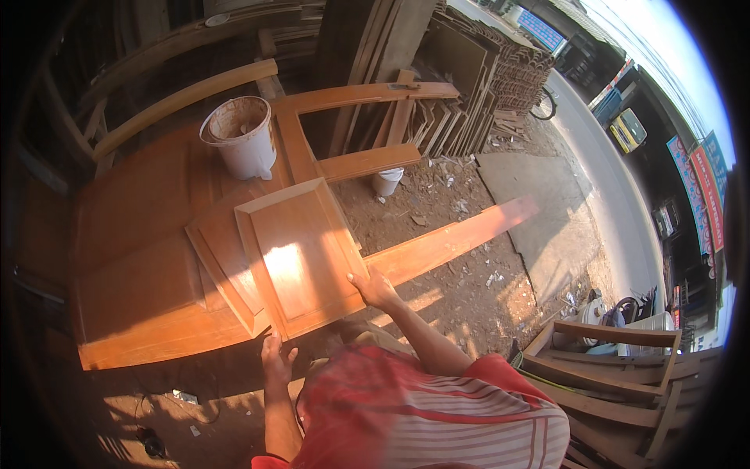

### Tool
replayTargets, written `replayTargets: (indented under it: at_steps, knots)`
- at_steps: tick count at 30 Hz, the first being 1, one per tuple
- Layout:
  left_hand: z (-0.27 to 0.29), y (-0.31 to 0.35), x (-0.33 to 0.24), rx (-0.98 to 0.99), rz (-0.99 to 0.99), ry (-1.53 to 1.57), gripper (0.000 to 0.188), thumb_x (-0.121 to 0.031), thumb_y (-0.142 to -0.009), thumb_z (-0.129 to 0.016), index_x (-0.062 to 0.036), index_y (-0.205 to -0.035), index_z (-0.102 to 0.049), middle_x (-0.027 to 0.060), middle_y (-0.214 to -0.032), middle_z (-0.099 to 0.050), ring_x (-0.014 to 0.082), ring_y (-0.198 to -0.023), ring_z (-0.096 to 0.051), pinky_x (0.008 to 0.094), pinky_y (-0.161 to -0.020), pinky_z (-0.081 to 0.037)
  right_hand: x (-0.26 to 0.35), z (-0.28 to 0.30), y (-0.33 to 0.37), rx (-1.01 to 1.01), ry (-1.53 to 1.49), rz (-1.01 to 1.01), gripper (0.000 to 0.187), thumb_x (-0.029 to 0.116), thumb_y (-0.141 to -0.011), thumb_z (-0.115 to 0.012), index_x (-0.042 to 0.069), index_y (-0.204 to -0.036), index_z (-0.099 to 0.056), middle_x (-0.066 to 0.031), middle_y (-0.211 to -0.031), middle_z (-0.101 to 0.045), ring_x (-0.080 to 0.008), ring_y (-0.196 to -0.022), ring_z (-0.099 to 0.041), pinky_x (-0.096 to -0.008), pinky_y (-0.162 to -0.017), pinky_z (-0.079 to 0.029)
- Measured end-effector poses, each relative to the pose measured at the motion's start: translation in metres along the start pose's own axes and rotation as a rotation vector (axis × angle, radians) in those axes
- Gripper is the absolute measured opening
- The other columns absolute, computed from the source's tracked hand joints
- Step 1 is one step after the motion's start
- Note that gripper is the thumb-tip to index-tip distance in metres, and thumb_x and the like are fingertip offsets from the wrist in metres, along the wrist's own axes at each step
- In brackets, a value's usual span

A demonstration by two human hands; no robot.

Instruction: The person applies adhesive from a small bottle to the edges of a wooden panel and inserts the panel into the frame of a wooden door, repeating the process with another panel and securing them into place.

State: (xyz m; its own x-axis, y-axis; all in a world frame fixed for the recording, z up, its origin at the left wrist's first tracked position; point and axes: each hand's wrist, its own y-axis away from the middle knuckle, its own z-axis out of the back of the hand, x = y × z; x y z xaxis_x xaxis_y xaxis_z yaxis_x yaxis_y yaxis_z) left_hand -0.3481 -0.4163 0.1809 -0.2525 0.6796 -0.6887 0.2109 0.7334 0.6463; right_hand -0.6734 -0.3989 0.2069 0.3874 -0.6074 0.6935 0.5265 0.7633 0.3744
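A raised wooden panel (305, 262) with a bevelled border lies in front of me, sunlight glaring on its face. My right hand (375, 290) grips its right edge, thumb on top and the other fingers partly hidden. At the panel's near left corner is my left hand (276, 358), its fingers apart and their tips at or just touching the edge. A second bevelled panel (223, 270) lies partly under the first, to its left. Both rest on a large orange-brown wooden door (133, 297) with long rails sticking out to the right.
A stained white bucket (248, 156) stands on the door beyond the panels. On the dirt ground are a small white pail (387, 182) and scraps. Stacked boards (461, 94) lean at the back. Wooden frames (609, 352) lie at the right, near a road (617, 172).
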Motion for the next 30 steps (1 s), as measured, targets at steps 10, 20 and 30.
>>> replayTargets:
  at_steps: [10,20,30]
  knots:
    - [0.006,-0.003,0.003,0.014,0.016,0.026,0.034,-0.046,-0.097,-0.068,-0.0191,-0.114,-0.057,-0.0065,-0.109,-0.06,0.0098,-0.102,-0.059,0.0322,-0.077,-0.053,0.017,0.011,0.01,0.146,-0.121,-0.088,0.084,0.059,-0.093,-0.062,-0.011,-0.138,-0.051,-0.0355,-0.133,-0.059,-0.0461,-0.13,-0.055,-0.0514,-0.108,-0.043]
    - [-0.006,0.002,-0.002,-0.007,0.018,0.052,0.032,-0.045,-0.098,-0.067,-0.0192,-0.114,-0.057,-0.0066,-0.111,-0.059,0.0091,-0.104,-0.057,0.0332,-0.078,-0.053,0.017,0.014,0.003,0.101,-0.041,-0.048,0.085,0.06,-0.092,-0.063,-0.012,-0.135,-0.053,-0.0358,-0.13,-0.061,-0.0464,-0.126,-0.058,-0.0511,-0.106,-0.045]
    - [0.004,-0.002,0.001,0.002,0.036,0.069,0.032,-0.045,-0.099,-0.065,-0.0199,-0.116,-0.058,-0.0067,-0.113,-0.055,0.0087,-0.106,-0.053,0.0332,-0.081,-0.052,0.011,0.007,0.0,0.14,-0.062,-0.056,0.087,0.063,-0.092,-0.061,-0.012,-0.136,-0.051,-0.0362,-0.131,-0.06,-0.046,-0.127,-0.057,-0.052,-0.106,-0.044]
